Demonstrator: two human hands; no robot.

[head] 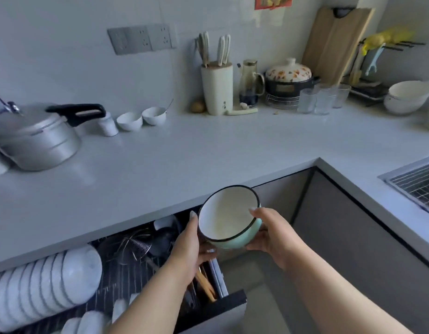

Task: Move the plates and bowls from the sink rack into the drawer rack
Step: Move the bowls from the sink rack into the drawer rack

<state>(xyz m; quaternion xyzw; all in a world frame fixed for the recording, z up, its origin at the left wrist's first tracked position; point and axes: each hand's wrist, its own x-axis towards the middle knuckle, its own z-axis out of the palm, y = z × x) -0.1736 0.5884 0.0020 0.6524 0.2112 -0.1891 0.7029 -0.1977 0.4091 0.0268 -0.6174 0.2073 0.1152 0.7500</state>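
The step in hand looks like the carry: a round mint-green bowl with a white inside and a thin black rim is held in the air, tilted toward the camera, just in front of the pale grey stone bench edge and above the right end of the open drawer rack. Both hands hold it. The left hand cups its left side with the thumb lying up along the wall, and the right hand holds the right side with the thumb hooked over the rim, so each grip is closed on the bowl.

The surface reads as smooth and glossy, probably enamel or glazed ceramic, so likely slippery if wet.

In the drawer, a row of white round bowls with dark rims stands on edge between dark wire tines, with wire utensils and wooden chopsticks at the right. The next move probably calls for lowering the bowl leftward, turning it on edge and slotting it into a free gap between tines without knocking its neighbours.

The steel mesh sink rack shows only at the far right edge.
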